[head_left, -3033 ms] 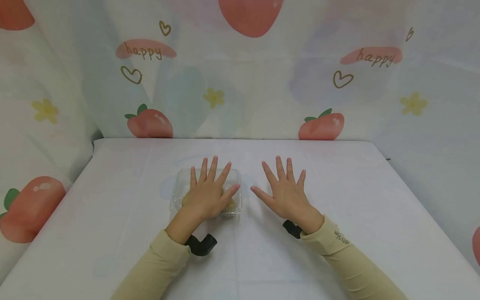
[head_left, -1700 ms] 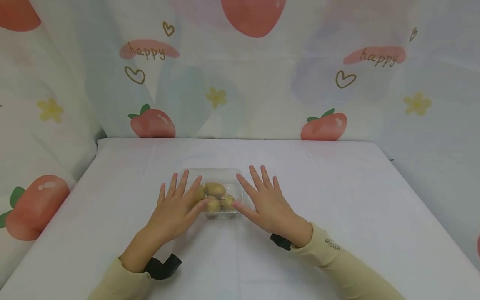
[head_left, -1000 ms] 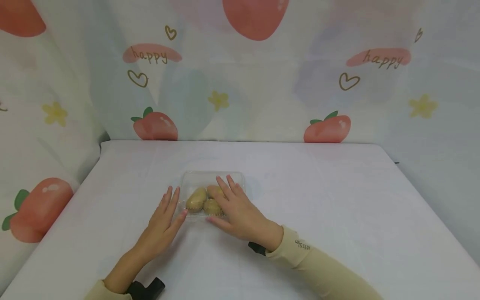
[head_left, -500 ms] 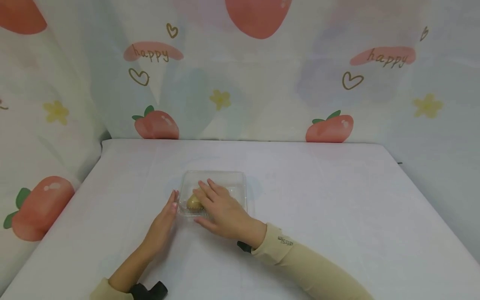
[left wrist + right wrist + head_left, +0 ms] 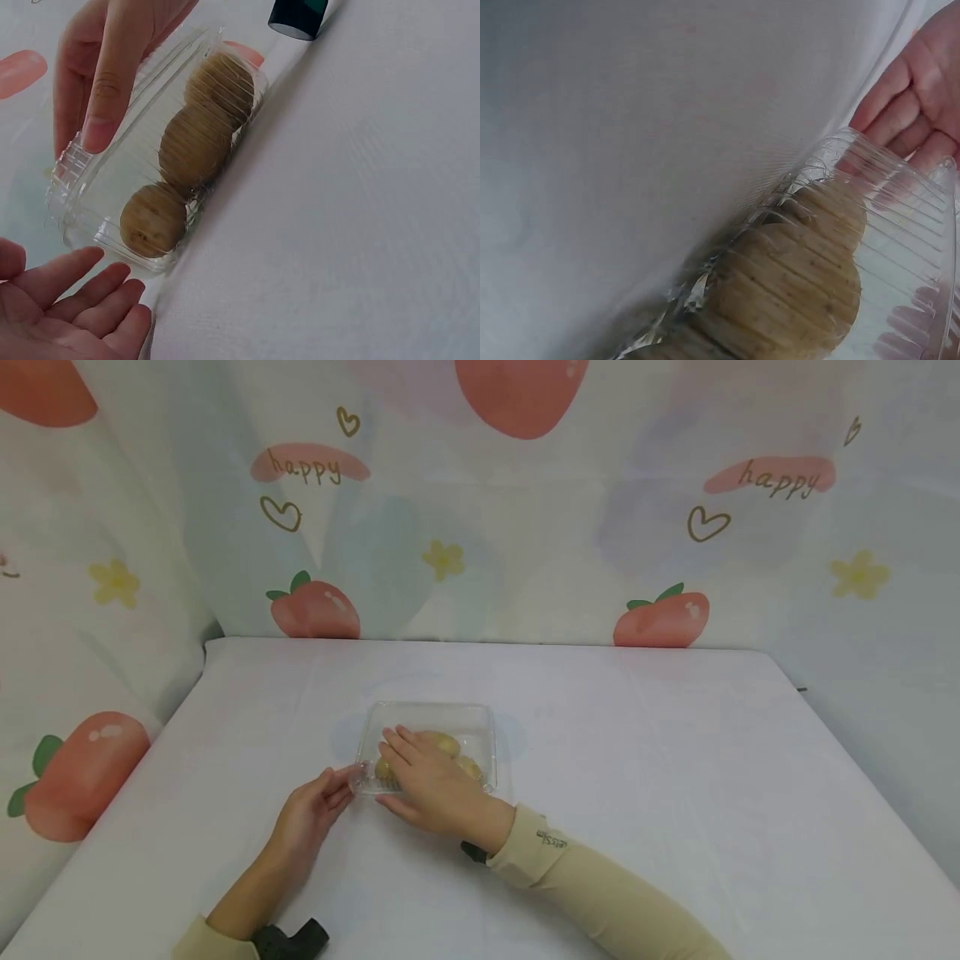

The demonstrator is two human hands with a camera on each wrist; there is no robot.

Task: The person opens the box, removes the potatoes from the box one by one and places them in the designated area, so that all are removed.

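Observation:
A clear ribbed plastic box (image 5: 465, 714) rests on the table with several brown potatoes (image 5: 196, 148) inside; it appears closed. My right hand (image 5: 435, 785) lies over the top of the box with extended fingers, hiding part of the potatoes in the head view. At the box's left end is my left hand (image 5: 306, 817), palm turned up. Its fingertips meet the front left corner of the box, with the fingers only slightly bent. In the right wrist view the potatoes (image 5: 784, 289) show through the ribbed side, and the left hand (image 5: 922, 105) is beyond it.
A white cloth (image 5: 637, 793) covers the table. Behind it hangs a printed backdrop (image 5: 517, 543) with fruit and flowers. A black wrist mount (image 5: 292, 939) sits under the left wrist, and another dark cylinder (image 5: 298, 16) shows near the right wrist.
Both hands, earlier spread above the table, have come down to the box. The right hand moved left onto its top; the left hand turned palm up at its left end.

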